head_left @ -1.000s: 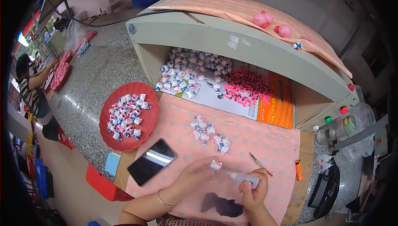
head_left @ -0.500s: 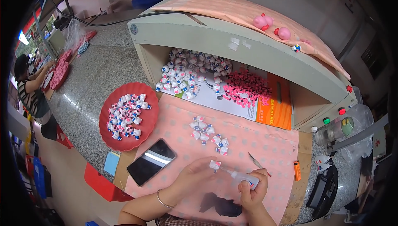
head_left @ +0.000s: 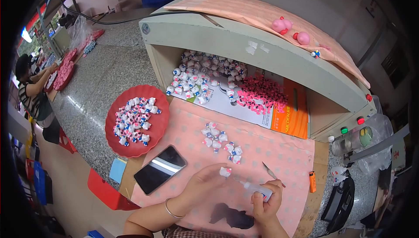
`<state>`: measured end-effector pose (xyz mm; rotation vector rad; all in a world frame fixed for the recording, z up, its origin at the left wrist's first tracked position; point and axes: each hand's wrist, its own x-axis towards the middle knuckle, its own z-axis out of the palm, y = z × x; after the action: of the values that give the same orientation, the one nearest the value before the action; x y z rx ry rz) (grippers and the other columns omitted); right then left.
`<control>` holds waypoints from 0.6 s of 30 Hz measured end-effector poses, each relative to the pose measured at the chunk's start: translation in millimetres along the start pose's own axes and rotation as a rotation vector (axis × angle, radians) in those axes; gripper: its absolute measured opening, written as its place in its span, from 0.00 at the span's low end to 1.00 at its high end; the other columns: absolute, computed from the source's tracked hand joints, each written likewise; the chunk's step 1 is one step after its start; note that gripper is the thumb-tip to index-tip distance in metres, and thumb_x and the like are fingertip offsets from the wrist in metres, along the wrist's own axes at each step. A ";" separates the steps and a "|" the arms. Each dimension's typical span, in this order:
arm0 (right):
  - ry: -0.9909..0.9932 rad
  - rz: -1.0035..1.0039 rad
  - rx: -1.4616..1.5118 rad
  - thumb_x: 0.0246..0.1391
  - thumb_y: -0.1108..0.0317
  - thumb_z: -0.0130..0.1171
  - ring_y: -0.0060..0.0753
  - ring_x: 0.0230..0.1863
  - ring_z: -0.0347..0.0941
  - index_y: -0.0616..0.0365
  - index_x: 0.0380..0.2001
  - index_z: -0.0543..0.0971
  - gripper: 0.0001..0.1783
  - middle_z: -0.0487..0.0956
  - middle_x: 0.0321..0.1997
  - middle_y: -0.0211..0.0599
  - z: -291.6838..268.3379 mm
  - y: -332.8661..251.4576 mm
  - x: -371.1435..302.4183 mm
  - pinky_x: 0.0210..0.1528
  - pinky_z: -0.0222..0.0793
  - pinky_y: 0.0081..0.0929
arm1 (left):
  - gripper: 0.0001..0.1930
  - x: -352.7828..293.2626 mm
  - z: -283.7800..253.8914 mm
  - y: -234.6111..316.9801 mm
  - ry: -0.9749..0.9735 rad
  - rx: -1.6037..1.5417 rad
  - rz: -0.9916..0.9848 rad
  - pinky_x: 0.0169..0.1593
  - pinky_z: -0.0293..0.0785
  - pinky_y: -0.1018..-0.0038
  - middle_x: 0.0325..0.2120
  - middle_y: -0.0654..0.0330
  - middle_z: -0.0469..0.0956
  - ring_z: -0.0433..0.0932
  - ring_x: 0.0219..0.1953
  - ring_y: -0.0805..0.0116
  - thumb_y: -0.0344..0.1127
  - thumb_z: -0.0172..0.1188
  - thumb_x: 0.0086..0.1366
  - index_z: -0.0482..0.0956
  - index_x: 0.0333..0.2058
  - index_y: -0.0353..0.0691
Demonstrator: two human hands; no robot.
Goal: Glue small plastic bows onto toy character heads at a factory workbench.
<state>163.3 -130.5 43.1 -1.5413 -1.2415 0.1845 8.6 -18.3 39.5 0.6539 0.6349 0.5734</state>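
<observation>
Between the fingertips of my left hand [head_left: 204, 184] is a small white figurine [head_left: 225, 171] with a spot of pink. My right hand [head_left: 267, 204] is closed around a clear squeeze bottle [head_left: 258, 190], tipped so that its thin nozzle points left at the figurine with a small gap between. Beyond my hands, several white, blue and pink figurines [head_left: 214, 136] lie loosely grouped on the pink cloth [head_left: 183, 120]. Pointed tweezers [head_left: 273, 174] rest just past my right hand. A dark cloth scrap [head_left: 235, 217] lies between my forearms.
To the left are a phone [head_left: 160, 169] and a scalloped red tray [head_left: 114, 140] of figurines. The shelf unit [head_left: 218, 33] ahead holds white figurines [head_left: 196, 81] and pink pieces [head_left: 262, 94]. An orange lighter [head_left: 312, 181] lies right. Another person [head_left: 32, 89] works far left.
The gap between nozzle and figurine has grown slightly, and the figurine has turned a little in my left fingers. The whole view has shifted slightly.
</observation>
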 end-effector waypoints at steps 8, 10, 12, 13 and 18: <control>-0.008 0.105 0.095 0.39 0.76 0.54 0.33 0.25 0.62 0.64 0.30 0.68 0.11 0.65 0.25 0.41 3.5 1.1 -2.0 0.26 0.59 0.24 | 0.19 0.2 -0.4 -2.0 -0.005 0.024 0.018 0.41 0.69 0.81 0.36 0.66 0.72 0.70 0.38 0.80 0.24 0.51 0.57 0.67 0.49 0.40; 0.023 0.163 0.152 0.39 0.76 0.53 0.32 0.25 0.61 0.64 0.29 0.68 0.10 0.65 0.25 0.41 4.9 0.4 -2.1 0.26 0.58 0.24 | 0.19 -0.5 -1.1 -2.6 -0.016 0.044 0.008 0.41 0.69 0.80 0.37 0.66 0.72 0.70 0.38 0.80 0.24 0.51 0.57 0.66 0.49 0.40; 0.036 0.127 0.148 0.39 0.76 0.53 0.32 0.25 0.61 0.64 0.29 0.68 0.10 0.65 0.25 0.41 5.9 -1.0 -2.2 0.27 0.58 0.23 | 0.19 -0.7 -1.7 -3.0 -0.032 0.064 0.017 0.41 0.69 0.80 0.38 0.65 0.72 0.70 0.39 0.79 0.24 0.51 0.57 0.66 0.49 0.40; 0.060 0.156 0.187 0.39 0.76 0.52 0.32 0.26 0.61 0.64 0.29 0.68 0.10 0.65 0.25 0.41 6.1 -1.6 -2.1 0.27 0.58 0.23 | 0.19 -0.6 -1.5 -3.7 -0.040 0.066 0.028 0.41 0.69 0.80 0.39 0.64 0.72 0.70 0.39 0.79 0.24 0.51 0.57 0.66 0.49 0.40; 0.058 0.098 0.119 0.39 0.76 0.52 0.33 0.26 0.61 0.63 0.29 0.68 0.09 0.65 0.25 0.41 6.1 -3.2 -1.8 0.27 0.59 0.23 | 0.20 -0.9 -2.5 -6.0 -0.056 0.103 0.057 0.41 0.69 0.79 0.41 0.63 0.71 0.70 0.40 0.77 0.24 0.52 0.57 0.65 0.50 0.40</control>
<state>156.4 -128.4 42.4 -1.4947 -1.0911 0.2711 7.9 -21.9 34.0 0.7840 0.5979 0.5759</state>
